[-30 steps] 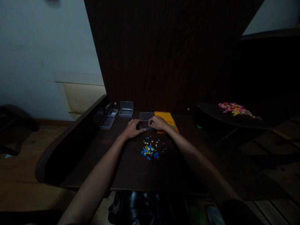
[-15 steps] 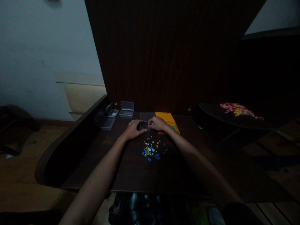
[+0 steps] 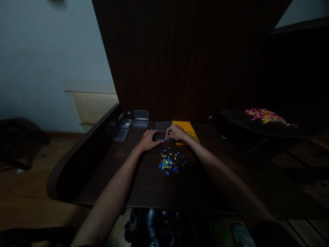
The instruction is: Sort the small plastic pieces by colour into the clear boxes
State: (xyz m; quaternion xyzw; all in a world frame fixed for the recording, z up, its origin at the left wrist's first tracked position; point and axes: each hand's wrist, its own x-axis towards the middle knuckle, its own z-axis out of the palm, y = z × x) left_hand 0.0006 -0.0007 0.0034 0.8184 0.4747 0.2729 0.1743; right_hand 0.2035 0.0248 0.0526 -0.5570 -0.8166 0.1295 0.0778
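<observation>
Both my hands rest at the far middle of a dark wooden desk (image 3: 144, 185), on either side of a small clear plastic box (image 3: 161, 131). My left hand (image 3: 148, 140) lies against the box's left side, fingers curled toward it. Curled over the box's right edge, my right hand (image 3: 176, 132) has its fingertips pinched at the rim. What the fingertips hold is too dark to make out. A scatter of tiny blue, yellow and white pieces (image 3: 170, 162) lies on the desk just in front of the hands.
An orange flat item (image 3: 185, 128) lies right of the box. Three more clear boxes (image 3: 141, 119) stand at the back left, one with its lid up. A side shelf at right carries a pile of pink and yellow pieces (image 3: 266, 115). A dark upright panel rises behind the desk.
The view has shifted slightly, so everything sits a little further right. My right hand has lifted slightly over the box edge; my left hand stays beside it.
</observation>
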